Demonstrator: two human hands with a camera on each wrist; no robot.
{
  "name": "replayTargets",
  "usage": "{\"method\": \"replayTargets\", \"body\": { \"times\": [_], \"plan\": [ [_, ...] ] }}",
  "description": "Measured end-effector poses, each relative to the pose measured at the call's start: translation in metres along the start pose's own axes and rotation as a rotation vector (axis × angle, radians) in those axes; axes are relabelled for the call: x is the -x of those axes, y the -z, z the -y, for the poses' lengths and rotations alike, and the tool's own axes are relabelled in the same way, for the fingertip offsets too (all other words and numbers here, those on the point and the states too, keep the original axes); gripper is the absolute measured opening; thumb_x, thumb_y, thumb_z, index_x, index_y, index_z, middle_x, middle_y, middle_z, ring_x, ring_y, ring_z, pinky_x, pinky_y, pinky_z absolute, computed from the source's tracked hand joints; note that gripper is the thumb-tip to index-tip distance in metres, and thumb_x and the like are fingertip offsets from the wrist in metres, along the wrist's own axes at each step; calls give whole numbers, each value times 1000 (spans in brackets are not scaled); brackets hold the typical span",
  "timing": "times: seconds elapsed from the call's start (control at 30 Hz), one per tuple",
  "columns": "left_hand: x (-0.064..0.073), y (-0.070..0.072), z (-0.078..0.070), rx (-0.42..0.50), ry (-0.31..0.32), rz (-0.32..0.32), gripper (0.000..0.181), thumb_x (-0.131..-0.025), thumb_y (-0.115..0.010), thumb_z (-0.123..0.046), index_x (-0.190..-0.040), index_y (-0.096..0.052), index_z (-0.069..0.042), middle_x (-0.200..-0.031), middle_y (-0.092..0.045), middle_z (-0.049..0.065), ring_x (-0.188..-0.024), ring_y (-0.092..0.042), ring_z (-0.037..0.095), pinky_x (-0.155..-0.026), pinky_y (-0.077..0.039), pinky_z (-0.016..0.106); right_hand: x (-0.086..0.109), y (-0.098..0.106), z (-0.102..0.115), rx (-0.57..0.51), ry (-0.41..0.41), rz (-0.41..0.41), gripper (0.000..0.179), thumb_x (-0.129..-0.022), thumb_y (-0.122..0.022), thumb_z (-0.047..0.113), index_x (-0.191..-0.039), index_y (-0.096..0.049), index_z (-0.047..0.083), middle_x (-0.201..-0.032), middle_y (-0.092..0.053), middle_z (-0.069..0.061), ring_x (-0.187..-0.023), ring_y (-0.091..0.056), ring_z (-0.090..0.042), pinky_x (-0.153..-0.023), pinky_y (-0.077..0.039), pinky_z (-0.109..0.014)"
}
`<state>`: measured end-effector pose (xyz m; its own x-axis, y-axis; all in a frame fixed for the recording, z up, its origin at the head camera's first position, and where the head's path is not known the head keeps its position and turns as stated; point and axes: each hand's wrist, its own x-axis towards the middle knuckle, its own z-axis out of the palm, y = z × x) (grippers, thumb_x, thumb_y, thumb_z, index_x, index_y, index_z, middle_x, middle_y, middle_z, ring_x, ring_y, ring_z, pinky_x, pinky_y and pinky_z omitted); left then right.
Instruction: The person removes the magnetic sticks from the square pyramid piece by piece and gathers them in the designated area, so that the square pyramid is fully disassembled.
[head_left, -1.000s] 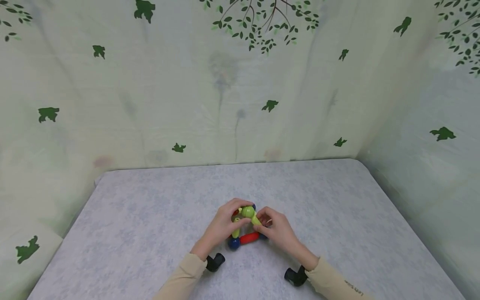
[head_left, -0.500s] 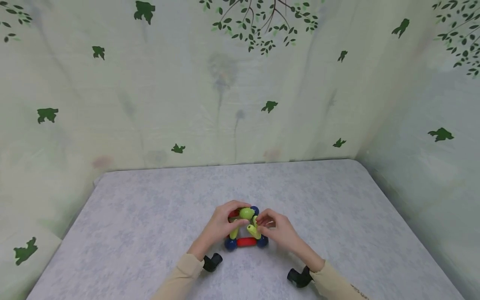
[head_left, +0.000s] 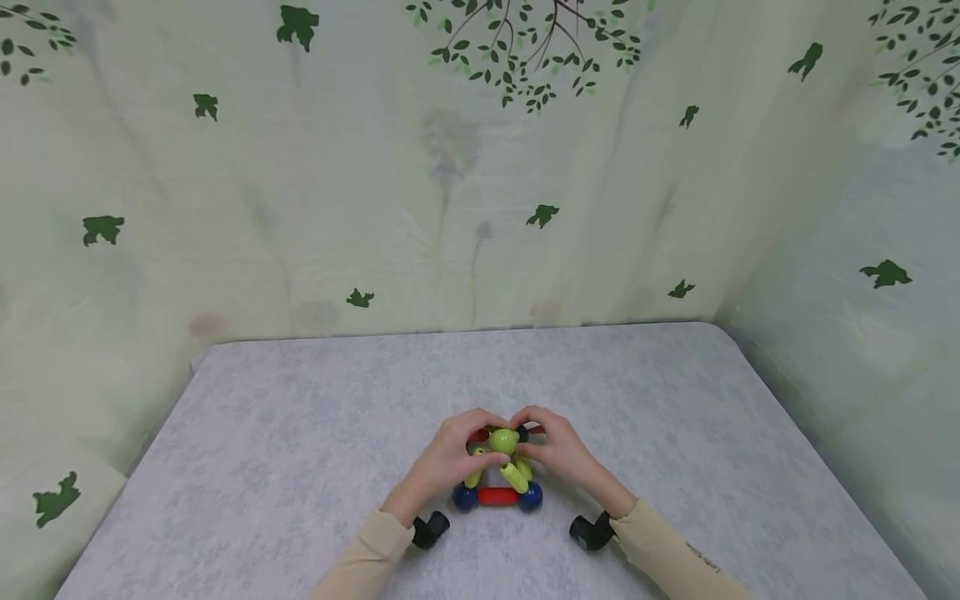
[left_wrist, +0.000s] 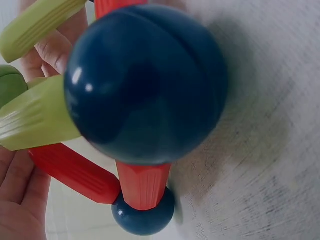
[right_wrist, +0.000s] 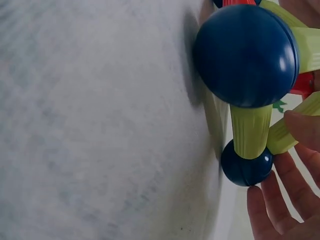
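A magnetic stick-and-ball frame stands between the hands. Blue balls, the left one [head_left: 465,497] and the right one [head_left: 529,497], sit at its near corners, joined by a red rod [head_left: 497,497]. Above, my left hand [head_left: 450,454] holds a green ball [head_left: 503,441] between thumb and fingers. A yellow-green rod [head_left: 514,477] leans up from the near right ball, its upper end free. At the far right corner my right hand [head_left: 558,450] pinches another yellow-green rod [right_wrist: 285,135], which slants up from the far blue ball [right_wrist: 247,164]. The fingers partly hide the frame's back.
The frame rests on a table covered with a grey-blue mottled cloth [head_left: 315,417]. Black wrist cameras, the left one [head_left: 431,530] and the right one [head_left: 592,532], hang near the cloth. A leaf-patterned curtain [head_left: 375,208] rises behind the table.
My right hand has left the near right yellow-green rod and moved to the far right corner. That rod now leans apart from the green ball. My left hand stays around the ball.
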<state>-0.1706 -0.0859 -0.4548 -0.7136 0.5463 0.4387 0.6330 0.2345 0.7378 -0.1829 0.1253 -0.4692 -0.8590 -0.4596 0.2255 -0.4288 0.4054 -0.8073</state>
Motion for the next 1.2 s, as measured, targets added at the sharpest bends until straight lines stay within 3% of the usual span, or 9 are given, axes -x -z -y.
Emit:
{"method": "replayTargets", "body": {
  "times": [0.23,0.37,0.53,0.73,0.93,1.2],
  "plan": [
    [-4,8,-37,29,1,26,32,-82,-73,-2,-111,-62,6,-104,-65,15,-90,-62,26,-75,-53,43,5,5,2,-23,-17,47,23,-84,-71,1,-105,-63,8,-105,-62,-3,-105,-57,-26,-91,-47,-45],
    [-4,9,-38,75,41,13,31,-85,-70,-2,-114,-60,7,-107,-64,16,-95,-63,26,-78,-54,43,8,4,-5,-35,-17,62,25,-84,-72,4,-107,-63,10,-108,-61,-1,-106,-56,-24,-91,-47,-42],
    [-5,15,-32,104,98,-77,33,-86,-69,0,-116,-59,7,-110,-63,17,-101,-62,29,-86,-50,47,8,6,-8,-119,-52,64,27,-86,-66,-3,-112,-62,5,-112,-62,-6,-110,-56,-27,-94,-46,-42],
    [-5,22,8,166,233,-160,37,-87,-68,-2,-122,-58,2,-115,-62,14,-103,-61,27,-90,-49,37,4,9,-13,-237,-137,106,29,-89,-57,-10,-117,-60,-4,-117,-60,-14,-112,-56,-32,-95,-45,-42],
    [-14,32,40,228,354,-171,41,-86,-70,-4,-125,-56,2,-119,-59,18,-105,-61,31,-86,-51,30,2,10,-18,-260,-188,145,29,-90,-55,-8,-118,-61,-3,-116,-60,-10,-112,-56,-30,-95,-45,-45],
    [-37,41,67,123,490,-190,41,-86,-71,-6,-125,-59,-1,-122,-58,15,-107,-59,30,-87,-50,38,0,10,-29,-306,-184,180,28,-92,-56,-6,-119,-59,-2,-118,-59,-11,-112,-55,-28,-92,-47,-39]
  ]
}}
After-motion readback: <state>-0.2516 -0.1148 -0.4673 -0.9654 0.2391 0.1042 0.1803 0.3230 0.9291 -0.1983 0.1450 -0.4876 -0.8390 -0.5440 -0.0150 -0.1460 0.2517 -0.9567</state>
